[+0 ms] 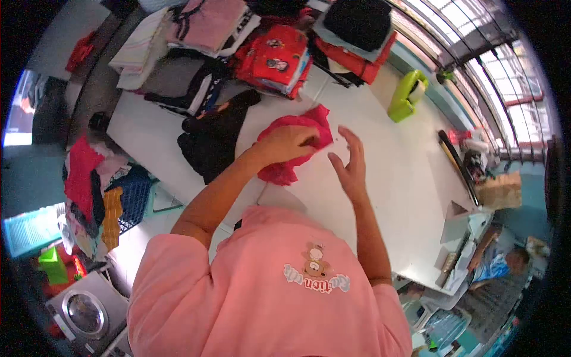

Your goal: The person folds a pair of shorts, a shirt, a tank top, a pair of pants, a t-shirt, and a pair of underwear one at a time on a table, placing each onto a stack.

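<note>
Head view: clothes [89, 196] filling blue basket [135, 199]

Clutter around the white table [380, 196]
Folded clothes stacks [273, 56] crowd its far edge; a green stapler-like tool [406, 95] sits near the window-side edge; a blue basket [134, 196] stands beside the table.

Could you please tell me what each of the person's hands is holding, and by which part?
The left hand grips the pink garment at its bunched upper middle; the right hand is open, holding nothing.

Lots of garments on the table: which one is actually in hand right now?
The crumpled pink-red garment at the table's middle: the left hand grips it. The black garment beside it and the folded stacks behind lie untouched.
</note>
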`<state>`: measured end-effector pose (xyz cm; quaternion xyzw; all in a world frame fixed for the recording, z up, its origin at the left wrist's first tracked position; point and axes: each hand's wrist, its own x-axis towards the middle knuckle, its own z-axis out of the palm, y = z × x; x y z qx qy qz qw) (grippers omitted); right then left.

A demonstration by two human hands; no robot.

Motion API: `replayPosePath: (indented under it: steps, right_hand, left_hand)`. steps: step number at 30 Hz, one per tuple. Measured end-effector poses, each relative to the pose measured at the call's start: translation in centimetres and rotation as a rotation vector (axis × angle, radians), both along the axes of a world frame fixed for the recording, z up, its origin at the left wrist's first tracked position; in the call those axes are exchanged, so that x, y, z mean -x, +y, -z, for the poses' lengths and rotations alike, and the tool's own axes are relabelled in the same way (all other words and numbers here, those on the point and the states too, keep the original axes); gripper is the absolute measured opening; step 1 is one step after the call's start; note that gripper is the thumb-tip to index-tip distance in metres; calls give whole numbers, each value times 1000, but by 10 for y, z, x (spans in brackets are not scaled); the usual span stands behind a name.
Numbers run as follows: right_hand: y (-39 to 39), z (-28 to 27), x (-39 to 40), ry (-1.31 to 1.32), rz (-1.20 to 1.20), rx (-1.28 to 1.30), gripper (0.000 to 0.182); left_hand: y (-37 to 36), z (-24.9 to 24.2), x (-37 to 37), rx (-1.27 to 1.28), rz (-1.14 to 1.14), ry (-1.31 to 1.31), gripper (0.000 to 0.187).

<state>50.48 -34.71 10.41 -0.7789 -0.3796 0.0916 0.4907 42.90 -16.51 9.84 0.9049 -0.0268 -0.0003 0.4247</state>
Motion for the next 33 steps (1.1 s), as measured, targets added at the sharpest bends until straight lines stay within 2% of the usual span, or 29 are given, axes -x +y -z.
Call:
replayPosePath:
  steps: [2,3,5,6,8,9,10,12,14,16,17,21,23,24,26,28,30,31,33]
  right_hand:
    - [-6,-37,-13,-116,-134,-29,37]
    - [-12,-51,-17,-123,-111,-29,37]
    - [-30,-70,-24,560,-322,78,30]
    - [-40,-72,-27,559,-306,74,30]
    - [-63,-75,-34,804,-472,63,26]
    - [-73,-88,-34,835,-413,167,19]
    - [-83,-98,-35,836,-403,162,19]
    - [-104,-112,-40,642,-463,179,17]
    - [-124,-124,-43,577,-449,92,21]
    - [-143,-136,-51,320,-436,156,20]
    - [-151,-138,-56,228,-474,123,20]
    - [-177,-150,-51,151,-427,207,21]
    - [-178,-156,-42,-435,-401,281,20]
    - [-180,-155,-38,-444,-396,277,20]
    - [-186,-152,-29,-839,-170,361,21]
    - [-192,-146,-28,-871,-110,356,18]
    - [-200,-129,-33,-679,-93,309,18]
    - [-203,-126,-36,-678,-138,350,19]
    - [-207,-119,-40,-655,-140,348,19]
  left_hand:
    - [-25,-47,-3,-5,108,10,24]
    - [-35,-65,-4,-12,191,24,18]
    - [-47,-83,-5,-18,238,-68,18]
    - [-52,-90,-3,-19,261,-152,18]
    - [-59,-104,3,24,267,-172,20]
    - [-61,-109,6,116,214,53,22]
    - [-62,-111,9,204,159,280,24]
    - [-67,-112,8,115,249,338,21]
    - [-72,-101,6,22,338,388,19]
    - [-77,-63,3,-164,496,-289,20]
    - [-80,-62,3,-298,508,-276,24]
    - [-104,-63,-2,-441,517,-372,28]
    - [-115,-74,-7,-556,341,-434,36]
    - [-116,-75,-11,-563,344,-442,36]
    - [-115,-79,-22,-685,36,-312,41]
    - [-119,-90,-26,-720,-19,-384,40]
    - [-130,-106,-25,-575,-130,-299,36]
    - [-133,-106,-26,-581,-132,-301,36]
    - [-137,-102,-27,-602,-227,-445,30]
